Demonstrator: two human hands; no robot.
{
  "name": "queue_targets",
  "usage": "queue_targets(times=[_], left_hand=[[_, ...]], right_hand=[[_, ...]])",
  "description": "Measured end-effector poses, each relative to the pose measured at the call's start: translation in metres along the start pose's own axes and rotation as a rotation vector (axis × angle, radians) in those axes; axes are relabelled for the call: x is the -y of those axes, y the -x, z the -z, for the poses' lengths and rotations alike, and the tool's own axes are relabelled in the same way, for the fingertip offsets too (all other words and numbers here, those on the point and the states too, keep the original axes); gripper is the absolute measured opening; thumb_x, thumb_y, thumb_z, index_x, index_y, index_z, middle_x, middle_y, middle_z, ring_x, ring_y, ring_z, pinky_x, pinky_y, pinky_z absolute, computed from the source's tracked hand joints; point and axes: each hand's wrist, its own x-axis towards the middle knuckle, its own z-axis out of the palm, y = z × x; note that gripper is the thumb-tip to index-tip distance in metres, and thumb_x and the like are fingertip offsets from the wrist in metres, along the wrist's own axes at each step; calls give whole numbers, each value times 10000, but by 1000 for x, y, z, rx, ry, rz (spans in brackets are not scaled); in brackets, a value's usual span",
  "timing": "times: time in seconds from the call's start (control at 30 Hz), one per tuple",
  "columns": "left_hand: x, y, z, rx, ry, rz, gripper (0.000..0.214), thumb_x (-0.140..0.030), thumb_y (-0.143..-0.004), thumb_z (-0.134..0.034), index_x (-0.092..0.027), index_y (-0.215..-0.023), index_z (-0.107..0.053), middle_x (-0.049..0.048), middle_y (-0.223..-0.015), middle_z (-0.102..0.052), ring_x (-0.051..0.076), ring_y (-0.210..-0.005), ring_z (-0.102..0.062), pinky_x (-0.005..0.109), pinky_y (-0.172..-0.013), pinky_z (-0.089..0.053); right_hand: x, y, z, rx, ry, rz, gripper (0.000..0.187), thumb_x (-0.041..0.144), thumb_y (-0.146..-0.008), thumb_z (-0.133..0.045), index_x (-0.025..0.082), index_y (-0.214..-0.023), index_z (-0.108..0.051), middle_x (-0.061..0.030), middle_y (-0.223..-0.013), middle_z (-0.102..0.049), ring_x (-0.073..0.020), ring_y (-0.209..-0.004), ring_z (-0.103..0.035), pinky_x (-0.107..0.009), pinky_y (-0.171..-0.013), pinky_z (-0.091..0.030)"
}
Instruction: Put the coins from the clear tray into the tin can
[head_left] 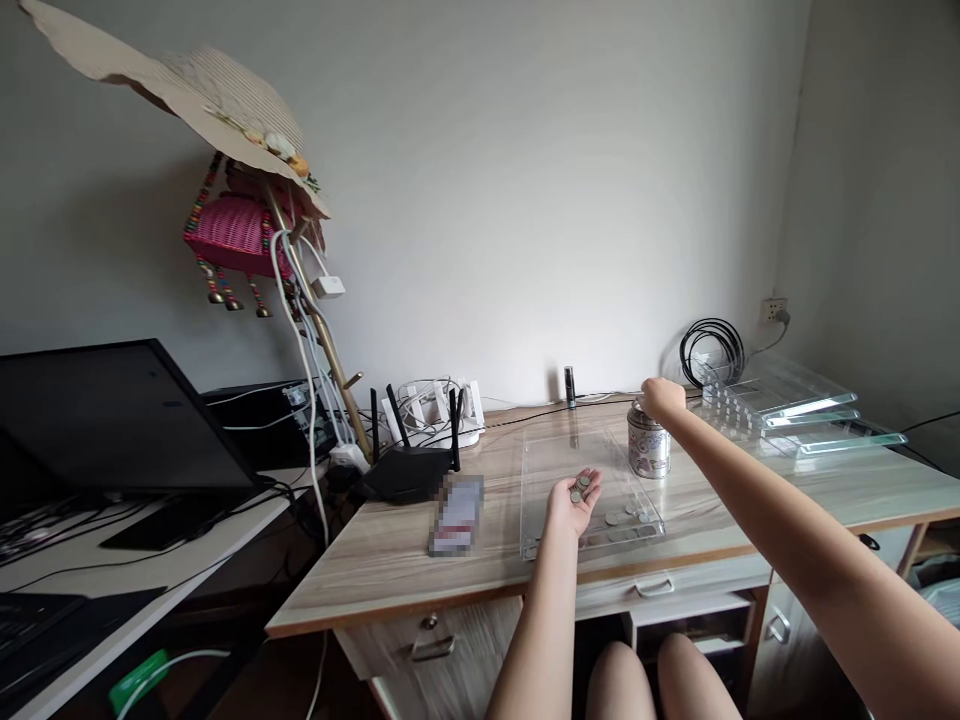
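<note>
My left hand (574,497) is palm up over a clear plastic tray (540,470), cupping a few coins (580,488). Several more coins (628,520) lie in the tray's near right corner. My right hand (663,398) reaches forward and rests closed on top of a small patterned tin can (649,447) that stands upright just right of the tray. Whether the fingers hold anything over the can's mouth is hidden.
A wooden desk (390,570) carries a black router (409,470), a phone (456,515), a small dark bottle (570,386), stacked clear trays (795,410) and a coiled cable (711,350). A monitor (112,420) and a hat rack (247,150) stand left.
</note>
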Motion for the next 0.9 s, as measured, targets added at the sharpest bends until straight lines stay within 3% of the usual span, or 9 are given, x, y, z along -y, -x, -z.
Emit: queue_targets(times=[0.17, 0.27, 0.33, 0.43, 0.5, 0.57, 0.63, 0.77, 0.9], left_hand=[[2, -4, -2, -31, 22, -8, 162, -75, -716, -375, -66, -779, -524, 123, -706, -600, 193, -683, -617, 299, -577, -513], [3, -5, -5, -81, 29, -29, 130, -77, -732, -376, -92, -712, -504, 60, -568, -552, 145, -529, -585, 285, -531, -514], [2, -4, -5, -64, 28, -23, 134, -76, -735, -375, -83, -712, -507, 78, -590, -564, 155, -561, -597, 292, -550, -518], [2, -1, -4, 6, 16, 7, 158, -73, -723, -381, -37, -768, -529, 170, -755, -603, 219, -745, -618, 306, -606, -522], [1, 1, -3, 18, 9, 12, 173, -57, -710, -385, -18, -794, -531, 205, -827, -601, 248, -831, -601, 304, -629, -523], [2, 1, -3, -11, 4, 2, 179, -23, -700, -381, -16, -798, -530, 204, -825, -606, 253, -855, -594, 299, -641, -525], [2, 0, -3, -28, -5, -8, 183, 5, -703, -375, -22, -793, -532, 192, -806, -613, 243, -855, -595, 288, -649, -526], [4, 1, -6, -54, -47, -56, 126, 2, -724, -423, -41, -745, -540, 166, -779, -624, 221, -824, -608, 239, -624, -527], [6, 3, -9, -54, -86, -91, 55, -18, -702, -512, -46, -720, -556, 150, -767, -629, 204, -769, -622, 204, -581, -525]], right_hand=[[44, 58, -44, 145, -116, 366, 181, 342, -678, -544, 242, -793, -642, -18, -828, -627, -131, -723, -560, -192, -603, -384], [57, 82, -68, 205, -171, 456, 165, 344, -639, -581, 225, -731, -650, -1, -764, -633, -118, -665, -558, -178, -553, -374], [55, 80, -69, 214, -205, 472, 185, 339, -672, -550, 201, -744, -650, -14, -740, -634, -117, -638, -556, -180, -533, -372], [38, 54, -47, 79, -287, 405, 269, 362, -750, -457, 188, -832, -645, -46, -784, -636, -125, -668, -558, -194, -551, -382], [20, 30, -25, -76, -257, 220, 296, 377, -773, -414, 210, -880, -634, -55, -840, -629, -144, -717, -558, -218, -575, -389], [0, 8, -6, -82, -91, -4, 266, 374, -749, -445, 217, -843, -637, -64, -842, -622, -173, -742, -557, -252, -587, -394], [-17, -6, 6, -38, -10, -100, 198, 315, -694, -518, 180, -759, -647, -89, -794, -618, -192, -727, -561, -269, -586, -398], [-28, -9, 9, 3, 20, -117, 172, 263, -663, -552, 151, -747, -651, -113, -755, -607, -193, -706, -566, -275, -595, -405], [0, 22, -14, -73, -9, 25, 295, 341, -771, -415, 226, -972, -598, -82, -950, -586, -173, -821, -544, -250, -637, -396]])
